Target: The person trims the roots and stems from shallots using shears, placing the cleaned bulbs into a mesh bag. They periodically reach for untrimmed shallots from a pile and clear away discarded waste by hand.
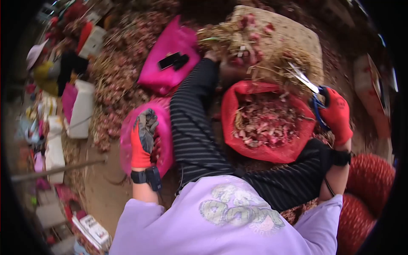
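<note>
My left hand (144, 138), in a red glove with a dark grey palm, is over the mouth of a bright pink bag (126, 142). Its fingers look loosely apart, partly blurred, and hold nothing that I can make out. Dark red bulbs, like shallots or small onions (157, 146), show beside the palm. My right hand (335, 111), also in a red glove, is closed round the blue handles of a pair of scissors (307, 78). The blades are parted slightly and point up and left, above a red mesh bag (229, 123) full of dry trimmings (267, 123).
Bunches of dried stalks with bulbs (246, 38) lie on a woven mat (297, 36) ahead. A phone (169, 60) rests on another pink bag (182, 38). Heaped bulbs (127, 55) spread at left, near a person (46, 72) and white boxes (80, 110). Filled red sacks (369, 182) stand at right.
</note>
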Demonstrator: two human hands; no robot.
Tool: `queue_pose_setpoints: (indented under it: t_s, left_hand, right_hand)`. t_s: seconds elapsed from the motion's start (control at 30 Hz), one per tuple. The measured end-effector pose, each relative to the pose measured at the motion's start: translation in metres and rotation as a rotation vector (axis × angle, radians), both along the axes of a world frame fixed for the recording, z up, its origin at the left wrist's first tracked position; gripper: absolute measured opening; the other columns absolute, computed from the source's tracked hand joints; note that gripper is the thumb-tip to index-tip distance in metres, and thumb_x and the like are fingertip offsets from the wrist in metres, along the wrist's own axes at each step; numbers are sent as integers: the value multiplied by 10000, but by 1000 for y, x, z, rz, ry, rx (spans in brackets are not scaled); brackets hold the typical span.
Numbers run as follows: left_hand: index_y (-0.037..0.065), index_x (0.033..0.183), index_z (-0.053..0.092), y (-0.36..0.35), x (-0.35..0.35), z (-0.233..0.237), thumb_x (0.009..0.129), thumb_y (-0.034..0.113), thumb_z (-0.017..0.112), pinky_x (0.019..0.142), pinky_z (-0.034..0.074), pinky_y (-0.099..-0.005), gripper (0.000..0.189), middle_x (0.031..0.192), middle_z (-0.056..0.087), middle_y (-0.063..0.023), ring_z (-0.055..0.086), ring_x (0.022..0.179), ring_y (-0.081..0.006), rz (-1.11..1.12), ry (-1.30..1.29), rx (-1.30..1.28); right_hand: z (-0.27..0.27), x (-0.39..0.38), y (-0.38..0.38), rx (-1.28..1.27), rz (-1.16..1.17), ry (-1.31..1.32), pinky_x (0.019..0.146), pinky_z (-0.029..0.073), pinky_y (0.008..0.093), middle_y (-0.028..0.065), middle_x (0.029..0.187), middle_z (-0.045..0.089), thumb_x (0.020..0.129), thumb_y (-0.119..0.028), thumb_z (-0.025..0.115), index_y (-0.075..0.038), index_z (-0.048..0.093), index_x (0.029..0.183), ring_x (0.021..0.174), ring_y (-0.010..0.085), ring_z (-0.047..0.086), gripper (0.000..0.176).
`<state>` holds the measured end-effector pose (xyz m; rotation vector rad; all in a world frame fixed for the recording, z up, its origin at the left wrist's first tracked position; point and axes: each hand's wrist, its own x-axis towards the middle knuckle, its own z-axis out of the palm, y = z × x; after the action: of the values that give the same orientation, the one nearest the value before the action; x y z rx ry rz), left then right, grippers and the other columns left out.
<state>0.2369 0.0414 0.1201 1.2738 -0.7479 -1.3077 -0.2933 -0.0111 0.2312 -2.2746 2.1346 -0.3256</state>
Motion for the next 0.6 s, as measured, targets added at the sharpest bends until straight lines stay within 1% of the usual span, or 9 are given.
queue_pose_setpoints:
  t_s: [0.1,0.2,0.33,0.37,0.43,0.47,0.5,0.53,0.6]
  left_hand:
    - [-5,1232,488,-53,-72,-12,964,292,424,910,449,-343,405,1185,556,-123,573,1032,-225,-325,-166,-132]
    - [-5,1225,501,-90,-182,19,954,228,451,757,473,-235,360,1063,587,-60,587,863,-117,-669,85,-94]
    - [43,1154,556,-116,-275,40,923,86,493,676,412,-175,244,923,534,67,480,792,-24,-1042,76,-71]
    - [50,1172,563,-121,-294,45,919,153,528,599,344,-142,275,842,513,69,407,688,3,-1009,-41,-184]
    - [63,1134,590,-160,-327,15,913,163,535,636,396,-188,249,855,549,40,466,713,-36,-854,-320,-436]
    - [58,1087,607,-177,-343,7,894,139,543,711,442,-262,218,891,605,-29,544,785,-112,-575,-606,-667]
    - [87,1027,589,-204,-357,3,853,174,538,754,461,-405,201,932,605,-151,573,878,-339,-499,-634,-764]
    - [78,1017,588,-226,-370,3,833,124,519,776,462,-405,202,960,607,-158,574,895,-343,-359,-713,-908]
    - [56,1036,580,-263,-387,-10,785,156,557,828,457,-401,271,1011,604,-176,569,938,-354,-486,-873,-866]
  right_hand:
    - [3,-23,1,-41,-174,25,762,468,392,129,989,623,754,-392,662,-91,607,1029,915,325,595,412]
    - [1,-55,0,-195,-265,11,764,470,394,130,990,621,767,-376,648,-82,593,1046,914,320,596,409]
    - [-2,-76,3,-232,-329,40,763,471,385,130,992,619,780,-362,636,-73,581,1066,905,315,599,411]
    - [1,-71,4,-186,-358,-2,753,473,378,128,982,619,778,-369,636,-79,586,1058,881,308,604,406]
    - [4,-63,5,-104,-382,-7,743,475,376,128,973,619,774,-376,640,-85,588,1062,865,302,607,413]
    - [4,-62,6,-59,-392,-10,738,476,375,127,969,619,771,-379,641,-88,589,1064,857,299,608,416]
    - [-1,-64,6,-105,-369,-9,727,479,379,122,959,621,763,-388,647,-95,596,1058,845,293,610,419]
    - [-1,-63,7,-96,-378,-16,726,479,379,120,958,622,762,-388,647,-95,598,1054,844,295,610,417]
    - [-1,-59,8,-88,-399,-30,725,479,381,117,955,623,760,-389,647,-95,603,1045,843,299,610,412]
